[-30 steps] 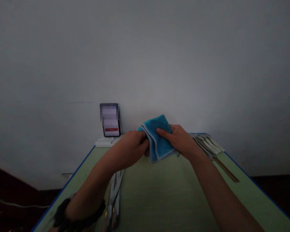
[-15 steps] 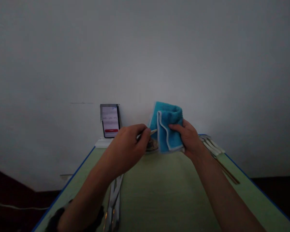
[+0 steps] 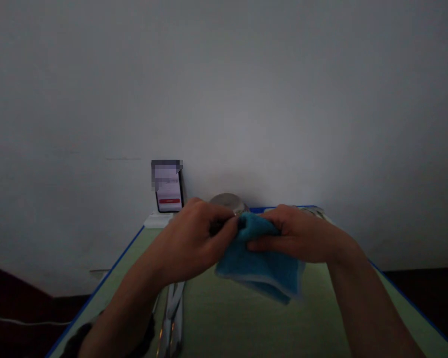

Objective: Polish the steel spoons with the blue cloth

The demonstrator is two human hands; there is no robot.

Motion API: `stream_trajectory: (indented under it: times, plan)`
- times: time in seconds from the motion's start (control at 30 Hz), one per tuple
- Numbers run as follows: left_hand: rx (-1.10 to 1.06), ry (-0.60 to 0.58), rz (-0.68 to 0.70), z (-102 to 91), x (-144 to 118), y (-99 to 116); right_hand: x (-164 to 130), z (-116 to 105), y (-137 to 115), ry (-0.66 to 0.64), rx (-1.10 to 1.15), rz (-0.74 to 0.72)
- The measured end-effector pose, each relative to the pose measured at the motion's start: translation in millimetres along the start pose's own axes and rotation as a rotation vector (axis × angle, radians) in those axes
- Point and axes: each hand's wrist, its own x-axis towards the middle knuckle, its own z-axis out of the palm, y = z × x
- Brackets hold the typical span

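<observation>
In the middle of the head view, a blue cloth [image 3: 261, 271] with a pale edge hangs folded above the table. My right hand [image 3: 302, 236] is closed on it, thumb in front, gripping the fold near its top. My left hand [image 3: 197, 241] is closed in a pinch at the cloth's upper left corner. A thin, pale utensil showed in this hand's pinch a moment ago; now fingers and cloth cover it, so its kind cannot be made out.
Behind my hands stands a round metallic container [image 3: 227, 200] by the wall. A phone [image 3: 168, 189] leans upright on a white base at the left. Several pieces of metal cutlery [image 3: 174, 311] lie near the left edge, and more cutlery [image 3: 311, 212] lies at the back right, partly covered.
The cloth has come down and tipped over, its loose end now hanging toward me. My right hand has turned over it from above. The utensil has gone out of sight, and the round container is uncovered.
</observation>
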Motion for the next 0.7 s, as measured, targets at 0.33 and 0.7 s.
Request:
stream_trajectory:
  times: [0.33, 0.7]
  plan:
    - [0.067, -0.219, 0.065, -10.1, 0, -2, 9, 1, -3, -0.010, -0.089, -0.016]
    - [0.029, -0.239, 0.059, -10.5, -8, -18, -17, -17, 22, -0.032, 0.148, 0.270]
